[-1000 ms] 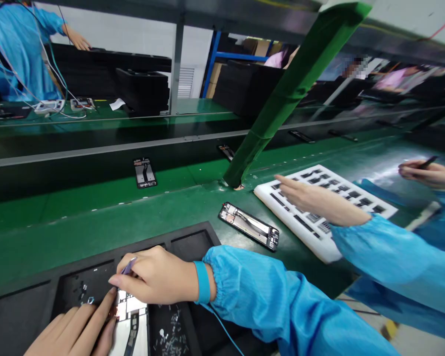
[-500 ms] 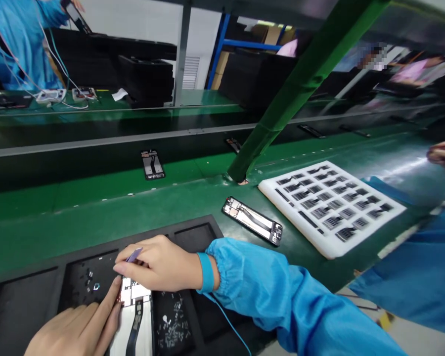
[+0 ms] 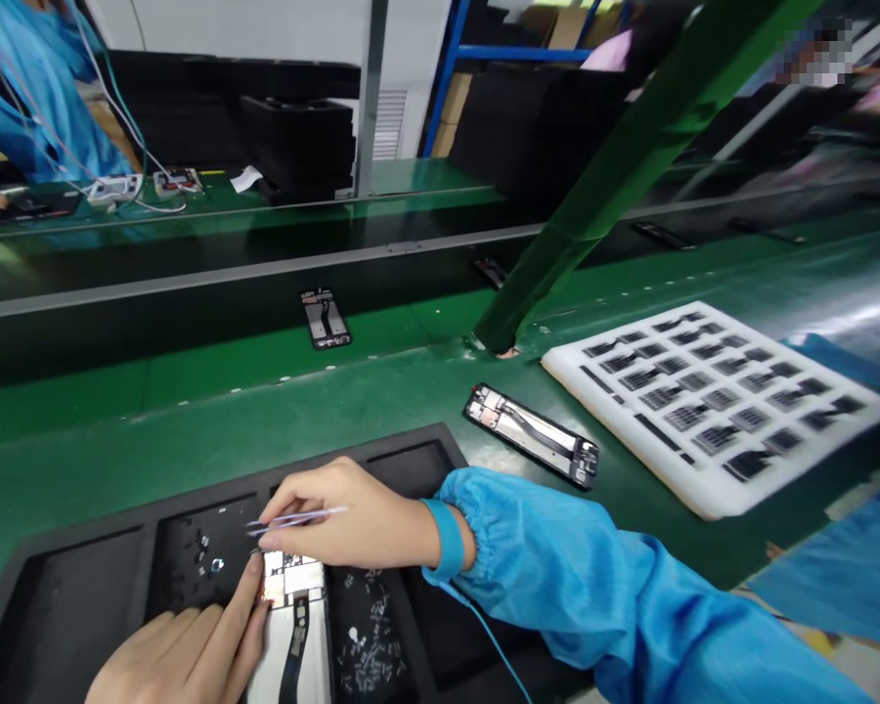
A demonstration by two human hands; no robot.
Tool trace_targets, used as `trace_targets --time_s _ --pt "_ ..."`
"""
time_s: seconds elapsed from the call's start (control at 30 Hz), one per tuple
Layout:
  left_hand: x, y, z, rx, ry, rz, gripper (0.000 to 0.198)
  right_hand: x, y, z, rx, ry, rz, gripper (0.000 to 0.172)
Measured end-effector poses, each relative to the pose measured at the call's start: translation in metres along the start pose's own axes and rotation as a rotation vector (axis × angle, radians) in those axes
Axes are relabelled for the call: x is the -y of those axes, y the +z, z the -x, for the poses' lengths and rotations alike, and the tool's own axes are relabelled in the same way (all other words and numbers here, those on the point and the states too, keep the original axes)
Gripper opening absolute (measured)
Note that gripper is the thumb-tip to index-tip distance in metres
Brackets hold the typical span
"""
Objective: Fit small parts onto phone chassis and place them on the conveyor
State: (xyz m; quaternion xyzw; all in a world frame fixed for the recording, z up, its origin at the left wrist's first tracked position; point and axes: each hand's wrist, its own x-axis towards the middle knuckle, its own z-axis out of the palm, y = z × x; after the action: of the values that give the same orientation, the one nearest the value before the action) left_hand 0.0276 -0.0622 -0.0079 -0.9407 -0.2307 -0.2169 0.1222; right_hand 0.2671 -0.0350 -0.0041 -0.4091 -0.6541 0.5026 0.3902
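Observation:
My right hand pinches thin tweezers, their tips pointing left just above a phone frame that lies across a black foam tray. My left hand rests on the tray at the bottom left, a fingertip pressing the frame's upper left corner. Small loose parts lie in the compartment left of the frame, and more small parts in the one to its right.
A second phone frame lies on the green bench beside a white tray of dark components. A third frame rides the belt behind. A slanted green post rises between them. Another person's blue sleeve is at the right.
My view has shifted, so everything sits further right in the picture. The tweezers in my right hand have tilted to nearly level. The neighbouring person's hand has left the white tray.

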Motion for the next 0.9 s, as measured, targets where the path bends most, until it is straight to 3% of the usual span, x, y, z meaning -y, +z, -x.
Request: trace_targets --time_s 0.1,0.2,0.27,0.5,0.9 --pt "-0.004 -0.008 -0.004 0.045 -0.006 -0.017 0.025 0.006 -0.003 0.003 0.077 0.044 -0.097 0.017" --pt "-0.008 -0.011 -0.004 0.074 -0.035 0.01 0.024 0.011 -0.004 0.003 0.053 0.153 0.037 0.008" --pt "-0.009 -0.008 -0.002 0.105 -0.059 0.022 0.028 0.011 -0.006 0.002 0.106 0.187 0.067 0.008" --pt "-0.007 -0.008 0.0 0.11 -0.094 0.074 0.036 0.004 -0.009 0.005 0.187 0.052 0.245 0.008" --pt "-0.007 -0.006 0.003 0.146 -0.104 0.12 0.042 -0.005 -0.011 0.01 0.209 0.039 0.265 0.01"
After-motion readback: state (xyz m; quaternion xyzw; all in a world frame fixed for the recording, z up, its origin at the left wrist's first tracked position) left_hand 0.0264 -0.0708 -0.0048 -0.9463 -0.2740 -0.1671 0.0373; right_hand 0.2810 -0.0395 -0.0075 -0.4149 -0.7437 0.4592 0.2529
